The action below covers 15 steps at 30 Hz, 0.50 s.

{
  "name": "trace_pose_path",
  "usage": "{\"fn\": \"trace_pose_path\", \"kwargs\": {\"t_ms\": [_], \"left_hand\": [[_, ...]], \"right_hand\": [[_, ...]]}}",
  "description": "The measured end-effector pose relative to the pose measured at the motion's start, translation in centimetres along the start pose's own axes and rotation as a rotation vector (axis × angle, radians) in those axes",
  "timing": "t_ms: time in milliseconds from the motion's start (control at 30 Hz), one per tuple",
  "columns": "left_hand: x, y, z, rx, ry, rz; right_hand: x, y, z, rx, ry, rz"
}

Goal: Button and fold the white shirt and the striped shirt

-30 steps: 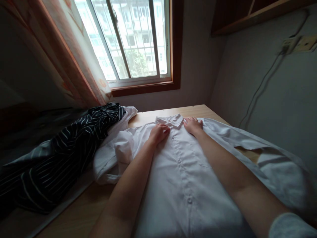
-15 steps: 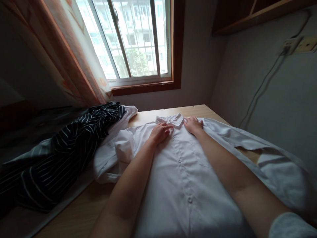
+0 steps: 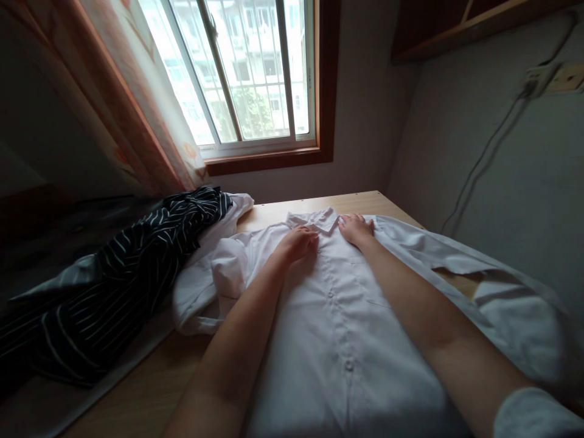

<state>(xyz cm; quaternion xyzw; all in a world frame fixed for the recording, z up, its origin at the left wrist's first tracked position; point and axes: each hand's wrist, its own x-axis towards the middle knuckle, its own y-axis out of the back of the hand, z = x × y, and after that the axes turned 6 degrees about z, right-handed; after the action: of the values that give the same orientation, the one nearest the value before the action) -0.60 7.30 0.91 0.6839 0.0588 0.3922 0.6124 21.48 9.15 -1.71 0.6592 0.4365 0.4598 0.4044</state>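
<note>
A white buttoned shirt (image 3: 314, 316) lies front up on the wooden table (image 3: 292, 203), its collar (image 3: 325, 220) toward the window and its sleeves spread to both sides. My left hand (image 3: 300, 242) rests on the shirt just below the left part of the collar, its fingers curled; what lies under the fingertips is hidden. On the shoulder to the right of the collar, my right hand (image 3: 356, 229) lies with its fingers spread over the cloth.
A black and white striped garment (image 3: 132, 274) is heaped at the left, beside more white cloth. Behind the table are a window (image 3: 246, 73) and a curtain (image 3: 137, 103). A cable (image 3: 479, 164) hangs from a socket (image 3: 538, 79) on the right wall.
My left hand's fingers have drawn in and curled more beside the collar. My right hand stays on the shoulder of the shirt.
</note>
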Motion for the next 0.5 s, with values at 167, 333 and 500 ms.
{"fn": "trace_pose_path", "kwargs": {"t_ms": [167, 333, 500], "left_hand": [[-0.3, 0.6, 1.0, 0.123, 0.002, -0.017], [-0.4, 0.4, 1.4, 0.187, 0.013, -0.011], [0.1, -0.2, 1.3, 0.162, 0.016, -0.025]], "right_hand": [[0.0, 0.1, 0.0, 0.000, -0.001, -0.005], [0.0, 0.1, 0.0, -0.003, -0.006, -0.015], [0.0, 0.0, -0.1, 0.007, 0.002, -0.010]]}}
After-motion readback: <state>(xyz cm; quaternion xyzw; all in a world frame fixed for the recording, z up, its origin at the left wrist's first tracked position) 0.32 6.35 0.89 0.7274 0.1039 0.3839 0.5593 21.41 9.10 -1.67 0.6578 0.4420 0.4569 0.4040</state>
